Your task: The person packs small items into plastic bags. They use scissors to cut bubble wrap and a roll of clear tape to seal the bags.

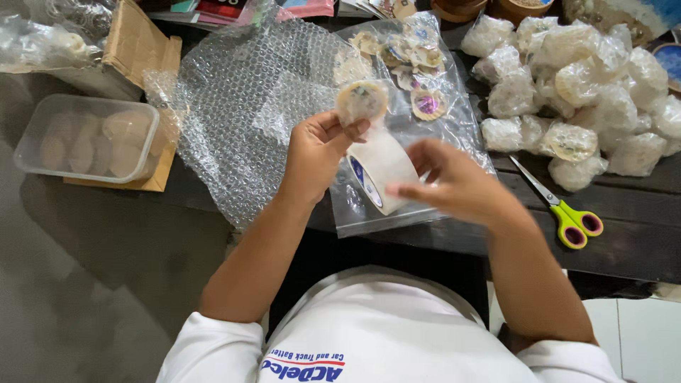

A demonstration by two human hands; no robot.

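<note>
My left hand [316,152] pinches a small round disc wrapped in bubble wrap [362,101], held upright above the table. My right hand [454,183] grips a roll of clear tape [381,170] just below the disc, between the two hands. A strip of tape seems to run from the roll up to the wrapped disc. Both hands hover over a clear plastic bag [408,135] lying on the dark wooden table [631,234].
A bubble wrap sheet [241,99] lies left of the hands. Several painted round discs [408,57] rest on the bag. A pile of wrapped discs [574,85] sits at right, green-handled scissors [564,209] below it. A clear plastic box [89,138] stands at far left on cardboard.
</note>
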